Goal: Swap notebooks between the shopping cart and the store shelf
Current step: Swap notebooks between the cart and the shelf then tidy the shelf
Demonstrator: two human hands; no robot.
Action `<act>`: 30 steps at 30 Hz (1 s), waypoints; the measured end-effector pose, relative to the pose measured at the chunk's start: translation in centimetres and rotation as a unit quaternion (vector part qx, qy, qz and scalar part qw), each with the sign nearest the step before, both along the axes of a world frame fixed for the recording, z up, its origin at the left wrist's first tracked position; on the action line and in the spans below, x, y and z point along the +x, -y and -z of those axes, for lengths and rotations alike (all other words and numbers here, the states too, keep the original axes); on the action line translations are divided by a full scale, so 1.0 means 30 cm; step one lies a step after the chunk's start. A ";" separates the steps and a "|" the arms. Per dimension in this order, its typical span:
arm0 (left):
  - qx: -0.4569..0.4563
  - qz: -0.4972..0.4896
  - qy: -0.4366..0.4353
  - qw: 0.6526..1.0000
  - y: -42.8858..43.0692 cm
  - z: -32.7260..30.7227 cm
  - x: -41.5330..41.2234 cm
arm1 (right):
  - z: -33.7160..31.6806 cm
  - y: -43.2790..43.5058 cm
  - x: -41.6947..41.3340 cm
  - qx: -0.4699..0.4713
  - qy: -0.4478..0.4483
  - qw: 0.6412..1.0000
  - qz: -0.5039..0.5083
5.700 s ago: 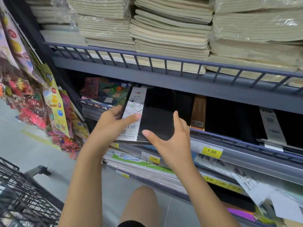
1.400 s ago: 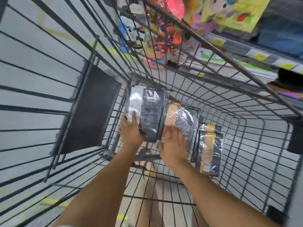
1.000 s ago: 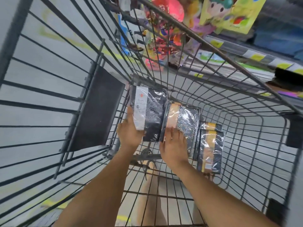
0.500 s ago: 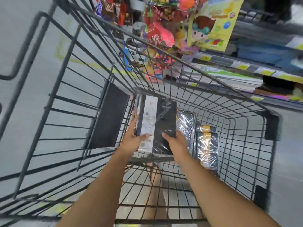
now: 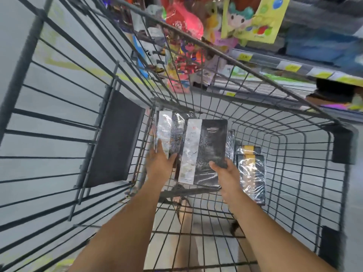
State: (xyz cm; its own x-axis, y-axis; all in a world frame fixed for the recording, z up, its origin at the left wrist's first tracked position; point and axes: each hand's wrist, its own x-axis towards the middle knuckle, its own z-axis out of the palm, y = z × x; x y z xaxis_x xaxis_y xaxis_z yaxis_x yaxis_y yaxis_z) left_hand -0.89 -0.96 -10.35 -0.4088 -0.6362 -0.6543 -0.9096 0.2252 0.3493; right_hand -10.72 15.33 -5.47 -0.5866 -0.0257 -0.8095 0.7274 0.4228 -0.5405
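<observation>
Both my arms reach down into a grey wire shopping cart (image 5: 261, 132). My right hand (image 5: 224, 171) grips the lower right corner of a black notebook with a white band (image 5: 204, 152), lifted and tilted above the cart floor. My left hand (image 5: 160, 160) rests flat on another shrink-wrapped black-and-white notebook (image 5: 170, 132) that stands against the cart's left end. To the right lies a wrapped black notebook with an orange band (image 5: 250, 169). A further notebook edge (image 5: 231, 142) shows behind the lifted one. The store shelf (image 5: 294, 65) runs along the upper right.
A dark plastic child-seat flap (image 5: 115, 138) hangs on the cart's left wall. Colourful hanging toy packets (image 5: 184, 22) and a yellow packet (image 5: 253, 18) crowd beyond the cart's rim. Yellow price tags line the shelf edge. Grey floor shows through the wires.
Since half a second ago my left hand has let go of the lifted notebook and moved onto the notebook at the cart's left end. My right hand alone holds the lifted one.
</observation>
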 end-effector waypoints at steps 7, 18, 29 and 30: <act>0.007 -0.133 -0.013 0.991 -0.010 0.133 -0.060 | 0.045 -0.027 -0.023 -0.040 -0.026 0.998 -0.030; -0.053 -0.120 -0.003 0.991 -0.017 -0.014 -0.049 | -0.042 -0.006 0.006 -0.015 -0.041 0.998 -0.050; -0.073 -0.067 -0.033 0.995 -0.157 -0.429 0.052 | -0.374 -0.099 0.020 -0.023 -0.119 0.990 -0.078; -0.080 -0.091 -0.047 0.992 -0.181 -0.477 0.064 | -0.415 -0.112 0.018 -0.023 -0.136 0.987 -0.078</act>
